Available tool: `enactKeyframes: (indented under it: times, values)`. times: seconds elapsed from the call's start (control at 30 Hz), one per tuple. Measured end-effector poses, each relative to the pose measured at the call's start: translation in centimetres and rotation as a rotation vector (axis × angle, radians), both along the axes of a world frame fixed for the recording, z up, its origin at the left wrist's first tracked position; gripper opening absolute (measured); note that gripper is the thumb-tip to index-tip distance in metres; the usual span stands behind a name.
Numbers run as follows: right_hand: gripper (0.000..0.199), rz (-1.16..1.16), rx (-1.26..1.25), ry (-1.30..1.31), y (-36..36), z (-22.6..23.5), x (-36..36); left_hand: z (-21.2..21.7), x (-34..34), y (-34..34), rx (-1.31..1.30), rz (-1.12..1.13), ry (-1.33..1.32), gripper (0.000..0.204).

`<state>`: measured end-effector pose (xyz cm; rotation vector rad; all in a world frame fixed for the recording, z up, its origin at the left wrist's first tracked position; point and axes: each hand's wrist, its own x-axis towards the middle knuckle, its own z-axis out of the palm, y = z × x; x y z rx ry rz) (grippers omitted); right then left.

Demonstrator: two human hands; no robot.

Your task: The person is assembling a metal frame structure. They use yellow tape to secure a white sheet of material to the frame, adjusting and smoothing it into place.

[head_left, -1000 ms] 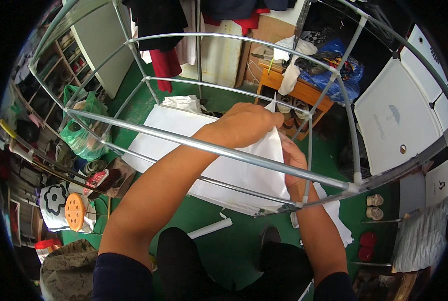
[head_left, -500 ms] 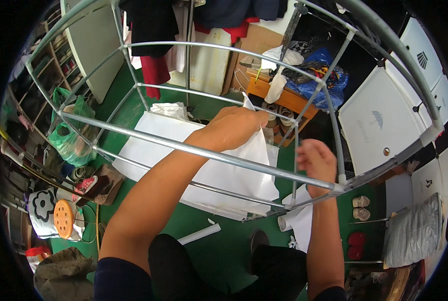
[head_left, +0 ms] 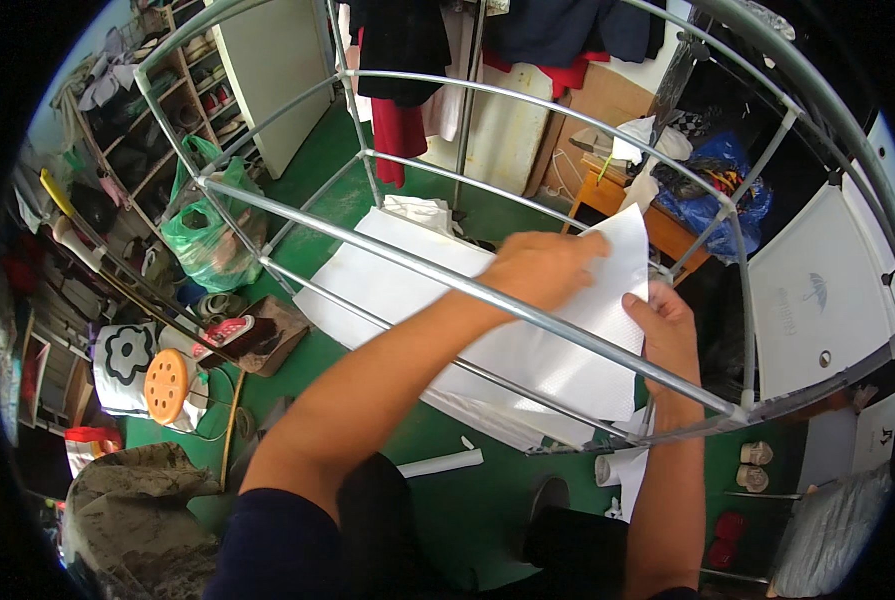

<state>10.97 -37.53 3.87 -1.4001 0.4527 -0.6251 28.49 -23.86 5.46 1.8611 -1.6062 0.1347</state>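
A large white sheet [head_left: 437,285] with a fine textured surface lies inside a frame of grey metal tubes [head_left: 437,262]. Its right part is lifted, one corner standing up. My right hand [head_left: 672,325] pinches the right edge of that raised part, thumb on the near face and fingers behind. My left hand [head_left: 547,268] is over the sheet, just left of the raised corner; its fingers are smeared by motion, so their grip is unclear. Both forearms reach in at the frame's near rail, the left one partly behind a tube.
A small wooden table [head_left: 607,195] holding a blue plastic bag [head_left: 717,190] stands beyond the frame. Green plastic bags [head_left: 207,245] and an orange stool seat [head_left: 166,386] are at left. A white roll [head_left: 439,463] lies on the green floor; white panels [head_left: 817,290] stand at right.
My left hand has moved off the sheet's corner. The right hand, apart from the sheet before, now pinches its right edge. The raised part stands higher, and the view has shifted.
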Motion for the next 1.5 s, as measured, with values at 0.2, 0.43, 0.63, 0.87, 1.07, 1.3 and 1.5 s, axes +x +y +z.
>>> enactKeyframes:
  times: [0.2,0.43,0.63,0.87,1.07,1.3,1.5]
  values:
    - [0.015,0.03,-0.117,-0.035,-0.1,2.0,0.1,-3.8,13.0,8.3,0.381,0.322,-0.142,0.022]
    - [0.017,0.117,-0.104,-0.079,0.3,2.2,1.3,-11.7,26.9,16.4,0.846,0.702,-0.265,0.032]
    - [0.016,0.13,-0.095,-0.073,0.1,2.1,1.2,-14.2,31.6,16.3,1.397,0.767,0.194,0.059]
    - [0.016,0.031,-0.108,-0.092,-0.5,2.8,0.7,-11.3,29.2,13.7,1.51,0.815,0.38,0.075]
    - [0.016,0.074,-0.138,-0.043,0.3,2.7,1.0,-15.3,33.8,16.0,1.35,0.916,0.408,0.069]
    - [0.015,0.022,-0.172,-0.046,0.7,3.6,0.7,-16.1,34.6,15.4,1.335,1.116,0.1,0.025]
    - [0.014,0.135,-0.271,-0.074,0.8,4.5,-0.3,-11.8,29.9,13.1,1.048,1.093,0.228,0.019]
